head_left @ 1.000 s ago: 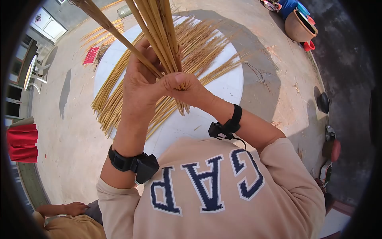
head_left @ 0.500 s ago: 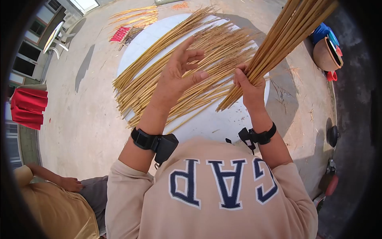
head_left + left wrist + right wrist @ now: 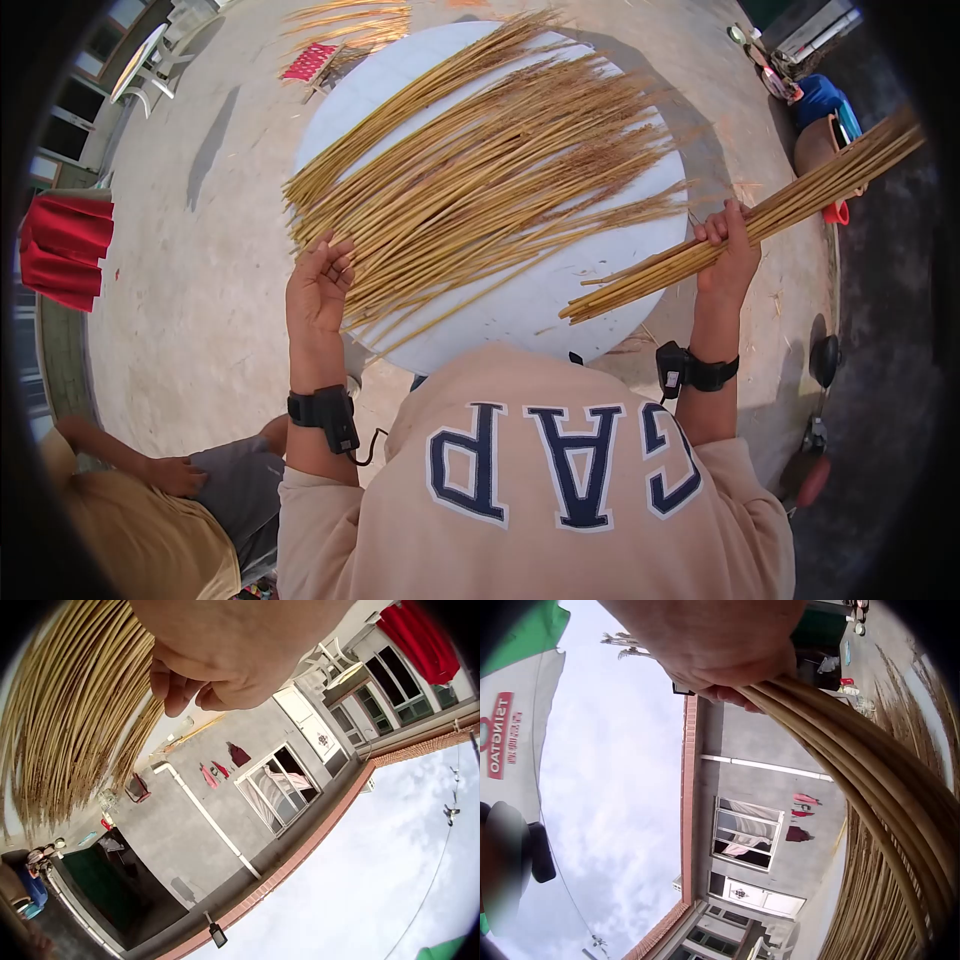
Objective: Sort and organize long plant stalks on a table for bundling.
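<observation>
A pile of long straw-coloured stalks (image 3: 480,170) lies fanned across a round white table (image 3: 560,290). My right hand (image 3: 728,252) grips a separate bundle of stalks (image 3: 800,200), held slanted over the table's right edge; in the right wrist view the fingers (image 3: 727,660) wrap round this bundle (image 3: 855,765). My left hand (image 3: 318,285) is at the table's left edge beside the stalk ends, fingers loosely curled and holding nothing. In the left wrist view this hand (image 3: 225,652) hangs next to the pile (image 3: 67,712).
A second person (image 3: 150,520) sits at lower left. A red cloth (image 3: 60,255) hangs at far left, and white chairs (image 3: 150,60) stand beyond. A clay pot (image 3: 822,150) and coloured containers are at right. More stalks (image 3: 350,18) and a red mat (image 3: 308,62) lie on the concrete.
Both hands first held the bundle upright. The left hand let go and dropped to the table's left edge; the right hand swung the bundle out to the right and lower.
</observation>
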Available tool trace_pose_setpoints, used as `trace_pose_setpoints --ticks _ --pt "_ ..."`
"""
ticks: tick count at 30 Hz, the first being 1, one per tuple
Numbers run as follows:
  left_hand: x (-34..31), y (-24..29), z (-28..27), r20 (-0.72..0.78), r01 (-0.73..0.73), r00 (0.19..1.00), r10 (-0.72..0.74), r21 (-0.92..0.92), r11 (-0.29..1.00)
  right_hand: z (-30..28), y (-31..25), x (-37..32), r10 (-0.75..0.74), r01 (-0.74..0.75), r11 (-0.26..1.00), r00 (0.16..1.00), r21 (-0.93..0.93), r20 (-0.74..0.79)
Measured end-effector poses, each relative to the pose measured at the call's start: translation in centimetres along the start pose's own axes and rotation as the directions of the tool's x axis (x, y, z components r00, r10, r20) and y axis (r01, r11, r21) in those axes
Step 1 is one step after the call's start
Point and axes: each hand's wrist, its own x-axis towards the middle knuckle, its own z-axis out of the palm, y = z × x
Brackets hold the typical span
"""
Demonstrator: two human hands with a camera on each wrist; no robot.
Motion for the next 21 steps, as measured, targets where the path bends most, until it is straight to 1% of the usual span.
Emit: trace_pose_setpoints --ticks 1,2,3,4,5,7,8,9,10,11,12,13,14,15,17,18,20,21 --pt "-0.3 1.1 0.1 -0.004 -0.003 1.000 0.003 0.005 1.000 0.2 -0.3 -0.4 -0.010 0.010 0.999 1.000 -0.045 0.008" --pt "-0.6 2.1 0.2 -0.011 -0.093 0.996 0.093 -0.007 0.996 0.3 -0.6 -0.7 -0.003 0.003 0.999 1.000 -0.039 0.008" --pt "-1.0 3.1 0.3 -0.020 -0.185 0.983 0.185 -0.019 0.983 0.2 -0.9 -0.9 -0.043 0.045 0.996 0.999 -0.077 0.025" --pt "-1.7 3.5 0.6 -0.006 -0.227 0.974 0.227 0.037 0.973 0.0 -1.0 -1.4 -0.079 0.084 0.990 0.996 -0.114 0.043" --pt "-1.9 2.9 0.6 -0.013 -0.231 0.973 0.232 0.043 0.972 -0.4 -1.1 -1.6 -0.071 0.075 0.991 0.996 -0.109 0.046" --pt "-1.3 0.3 -0.4 0.118 -0.154 0.985 0.124 0.296 0.943 -1.5 -1.3 -1.8 -0.099 0.103 0.980 0.995 -0.169 0.035" --pt "-0.8 -2.3 -1.8 0.134 -0.117 0.989 0.059 0.486 0.866 -2.1 -1.4 -2.0 -0.095 0.100 0.974 0.995 -0.203 0.035" --pt "-0.2 -5.3 -3.5 0.137 -0.081 0.991 -0.012 0.654 0.752 -2.5 -1.5 -2.4 -0.088 0.093 0.976 0.995 -0.199 0.036" --pt "-0.5 -7.9 -4.7 0.211 -0.174 0.977 -0.024 0.864 0.473 -2.9 -1.7 -2.7 -0.059 0.061 0.974 0.998 -0.217 0.018" --pt "-0.8 -9.9 -5.5 0.278 -0.267 0.958 -0.066 0.954 0.137 -3.4 -1.8 -2.9 -0.033 0.031 0.971 0.999 -0.237 -0.003" --pt "-1.3 -11.3 -6.2 0.279 -0.267 0.958 -0.073 0.954 0.136 -4.1 -1.9 -3.0 -0.011 0.008 0.966 1.000 -0.258 -0.010" --pt "-1.8 -12.4 -6.6 0.299 -0.302 0.953 -0.055 0.951 -0.061 -4.6 -2.0 -3.2 -0.010 0.004 0.965 1.000 -0.264 -0.019" --pt "-1.8 -13.3 -6.9 0.326 -0.325 0.944 -0.039 0.911 -0.252 -5.0 -2.2 -3.3 -0.001 -0.008 0.956 0.999 -0.292 -0.033" --pt "-1.5 -13.8 -7.2 0.328 -0.329 0.943 -0.046 0.911 -0.248 -5.4 -2.4 -3.5 0.006 -0.020 0.947 0.999 -0.319 -0.044" --pt "-1.1 -14.0 -8.3 0.363 -0.341 0.932 0.016 0.889 -0.305 -6.7 -2.5 -3.4 -0.004 -0.019 0.944 0.998 -0.329 -0.068" --pt "-0.8 -14.0 -9.0 0.359 -0.338 0.933 0.015 0.890 -0.305 -7.0 -2.4 -3.5 -0.011 -0.020 0.943 0.996 -0.333 -0.089" --pt "0.0 -13.8 -10.1 0.458 -0.443 0.889 -0.025 0.842 -0.310 -6.7 -2.6 -3.8 -0.025 -0.013 0.947 0.993 -0.322 -0.113" --pt "0.2 -13.7 -10.4 0.456 -0.441 0.889 -0.025 0.842 -0.311 -6.6 -2.6 -3.9 -0.046 0.000 0.950 0.989 -0.311 -0.138"
